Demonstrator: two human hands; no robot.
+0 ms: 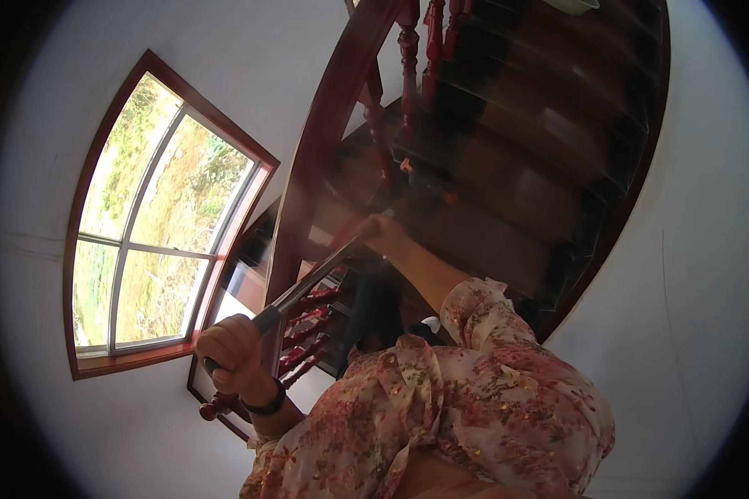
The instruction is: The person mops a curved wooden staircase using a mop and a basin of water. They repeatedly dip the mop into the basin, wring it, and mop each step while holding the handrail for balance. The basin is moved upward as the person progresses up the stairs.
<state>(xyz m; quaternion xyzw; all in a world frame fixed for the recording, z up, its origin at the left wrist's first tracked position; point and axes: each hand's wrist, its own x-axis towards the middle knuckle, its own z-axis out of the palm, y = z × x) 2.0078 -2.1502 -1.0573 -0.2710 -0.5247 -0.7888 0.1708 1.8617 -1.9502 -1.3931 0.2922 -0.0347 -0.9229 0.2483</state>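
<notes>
My left hand, with a black band at the wrist, is closed around the black grip at the upper end of a metal pole. Farther down the shaft, my right hand grips the same pole above the stair treads. The pole slants down from left to right past the wooden handrail. Beyond my right hand its lower end is blurred and dark, with small orange parts near it; I cannot tell what kind of head it has.
Brown stair treads with dark edges curve along a white wall. Turned red-brown balusters line the inner side. A pale basin stands at the top edge of view. At left is a wood-framed window.
</notes>
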